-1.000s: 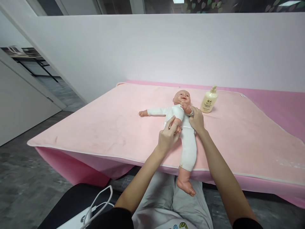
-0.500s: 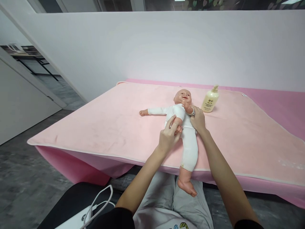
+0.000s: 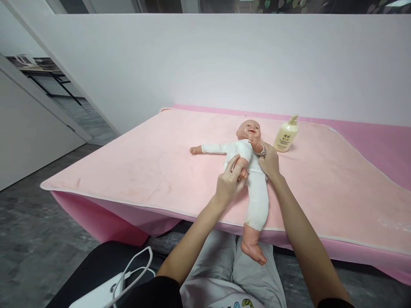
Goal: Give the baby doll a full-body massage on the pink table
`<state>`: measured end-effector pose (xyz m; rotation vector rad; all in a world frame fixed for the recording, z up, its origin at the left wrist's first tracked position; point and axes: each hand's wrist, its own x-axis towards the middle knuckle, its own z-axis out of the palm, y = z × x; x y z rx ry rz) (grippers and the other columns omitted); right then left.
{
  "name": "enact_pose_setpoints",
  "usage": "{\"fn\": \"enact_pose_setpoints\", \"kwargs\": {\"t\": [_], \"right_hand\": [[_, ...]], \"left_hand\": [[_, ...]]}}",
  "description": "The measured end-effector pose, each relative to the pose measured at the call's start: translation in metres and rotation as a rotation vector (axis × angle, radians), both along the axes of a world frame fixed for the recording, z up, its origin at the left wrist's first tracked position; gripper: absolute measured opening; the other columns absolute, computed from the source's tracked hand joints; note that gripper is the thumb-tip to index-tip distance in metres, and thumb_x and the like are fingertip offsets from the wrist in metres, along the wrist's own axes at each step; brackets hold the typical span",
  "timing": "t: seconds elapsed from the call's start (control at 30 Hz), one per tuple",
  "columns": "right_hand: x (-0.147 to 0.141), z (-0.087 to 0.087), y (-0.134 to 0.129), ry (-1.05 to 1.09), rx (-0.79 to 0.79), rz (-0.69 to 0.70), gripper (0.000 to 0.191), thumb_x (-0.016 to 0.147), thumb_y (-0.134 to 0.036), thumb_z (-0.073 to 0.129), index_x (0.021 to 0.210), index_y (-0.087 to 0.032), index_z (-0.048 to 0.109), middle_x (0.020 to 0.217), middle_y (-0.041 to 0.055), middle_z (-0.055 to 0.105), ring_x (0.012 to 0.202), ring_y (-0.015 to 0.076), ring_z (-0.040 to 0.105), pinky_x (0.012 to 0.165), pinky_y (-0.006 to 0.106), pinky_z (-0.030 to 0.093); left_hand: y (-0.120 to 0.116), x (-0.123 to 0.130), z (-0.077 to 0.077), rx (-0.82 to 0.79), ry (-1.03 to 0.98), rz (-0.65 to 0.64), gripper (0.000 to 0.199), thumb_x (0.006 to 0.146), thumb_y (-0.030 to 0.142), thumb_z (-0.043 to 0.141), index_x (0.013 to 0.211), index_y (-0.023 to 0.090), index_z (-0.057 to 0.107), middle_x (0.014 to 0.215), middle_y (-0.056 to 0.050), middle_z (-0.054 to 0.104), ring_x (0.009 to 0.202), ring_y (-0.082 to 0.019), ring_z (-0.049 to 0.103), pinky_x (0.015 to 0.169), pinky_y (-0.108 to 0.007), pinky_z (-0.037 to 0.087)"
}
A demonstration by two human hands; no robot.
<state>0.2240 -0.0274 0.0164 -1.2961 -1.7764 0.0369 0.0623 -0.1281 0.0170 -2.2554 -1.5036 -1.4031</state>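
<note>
A baby doll [image 3: 257,171] in white clothes lies on its back on a pink blanket [image 3: 154,158]. The left hand [image 3: 227,184] is curled around the low part of 1 bent leg, folded up toward the tummy. The right hand [image 3: 270,161] holds 1 arm near the wrist. The other leg pokes past the blanket's edge. A yellow bottle [image 3: 285,137] stands near the right hand.

One head-worn camera, set above the wearer's grey fabric trousers [image 3: 220,256], facing forward and down. Near range: plastic baby doll in white cloth [image 3: 257,196], right of centre, on pink-draped bench [image 3: 362,137]; smooth white wall [image 3: 205,60] farther off.
</note>
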Motion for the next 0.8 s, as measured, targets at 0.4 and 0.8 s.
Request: {"fn": "enact_pose_setpoints", "kwargs": {"t": [0.4, 0.8], "right_hand": [[0.003, -0.004, 0.003, -0.027, 0.035, -0.007, 0.054, 0.057, -0.005, 0.038, 0.106, -0.015, 0.058, 0.099, 0.0099, 0.064, 0.090, 0.0256, 0.053, 0.080, 0.038, 0.042], [-0.001, -0.013, 0.010, 0.517, 0.008, -0.072, 0.053, 0.065, -0.014, 0.043, 0.117, -0.020, 0.048, 0.113, 0.0072, 0.059, 0.103, 0.0222, 0.054, 0.093, 0.040, 0.042]], "left_hand": [[0.002, 0.000, -0.003, 0.059, 0.014, -0.014, 0.023, 0.087, 0.025, 0.049, 0.108, 0.016, 0.056, 0.128, -0.015, 0.056, 0.106, -0.019, 0.062, 0.066, -0.021, 0.053], [-0.001, -0.003, -0.002, 0.004, -0.235, -0.097, 0.017, 0.086, 0.026, 0.053, 0.101, 0.019, 0.055, 0.127, -0.012, 0.057, 0.119, -0.021, 0.055, 0.089, -0.031, 0.051]]}}
